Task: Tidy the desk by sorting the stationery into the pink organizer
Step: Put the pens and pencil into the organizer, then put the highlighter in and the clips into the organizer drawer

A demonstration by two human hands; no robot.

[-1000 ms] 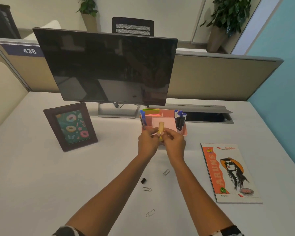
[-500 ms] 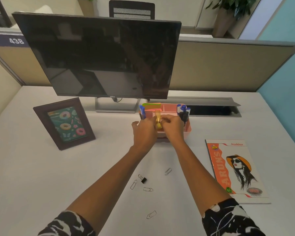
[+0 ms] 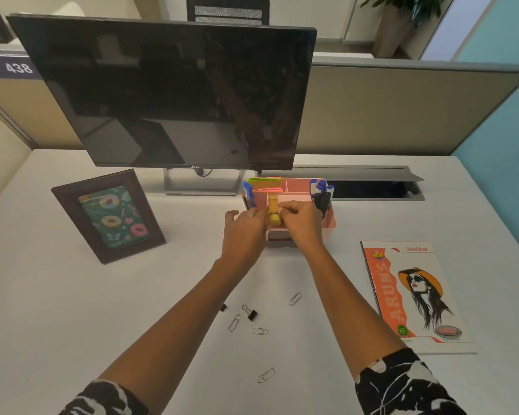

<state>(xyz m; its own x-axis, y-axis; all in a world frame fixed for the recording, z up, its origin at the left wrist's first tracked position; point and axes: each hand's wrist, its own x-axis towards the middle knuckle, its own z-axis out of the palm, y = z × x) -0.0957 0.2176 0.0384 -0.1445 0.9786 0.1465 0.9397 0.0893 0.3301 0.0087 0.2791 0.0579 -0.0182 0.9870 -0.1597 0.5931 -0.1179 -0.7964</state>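
Observation:
The pink organizer [image 3: 330, 224] stands in front of the monitor, with sticky notes [image 3: 264, 183] at its back left, pens on its left side and blue and black markers [image 3: 321, 191] on its right. Over its front compartment I hold a small yellow stick-shaped item [image 3: 273, 211]. My right hand [image 3: 301, 223] pinches it. My left hand [image 3: 244, 224] touches it from the left with fingers partly spread. Several paper clips [image 3: 259, 330] and a black binder clip [image 3: 251, 314] lie on the desk near my forearms.
A black monitor [image 3: 168, 94] stands behind the organizer. A framed donut picture [image 3: 110, 215] stands at the left. An orange and white notebook [image 3: 414, 295] lies at the right. A cable slot [image 3: 372, 190] opens at the back right.
Both hands carried the yellow item forward from in front of the organizer to over it. My head moved closer to the desk.

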